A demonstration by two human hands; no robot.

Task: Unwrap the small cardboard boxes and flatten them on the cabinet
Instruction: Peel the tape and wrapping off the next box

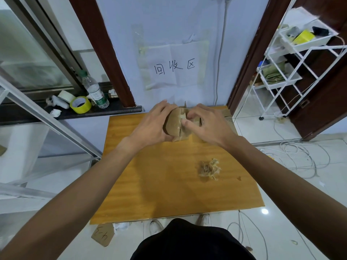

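A small brown cardboard box (pixel 173 122) sits at the far middle of the wooden cabinet top (pixel 169 184). My left hand (pixel 152 126) grips its left side, fingers curled over the top edge. My right hand (pixel 208 124) pinches a strip of clear tape (pixel 183 117) on the box's top seam. More flat cardboard (pixel 227 117) lies behind my right hand at the cabinet's far right corner, partly hidden. A crumpled wad of peeled tape (pixel 209 168) lies on the cabinet, nearer to me and to the right.
A window ledge on the left holds a yellow tape roll (pixel 80 105), a white roll and a plastic bottle (pixel 94 90). A white wire rack (pixel 293 62) stands at the right. Cables (pixel 300 158) trail over the tiled floor. A cardboard scrap (pixel 102 234) lies below the cabinet's front edge.
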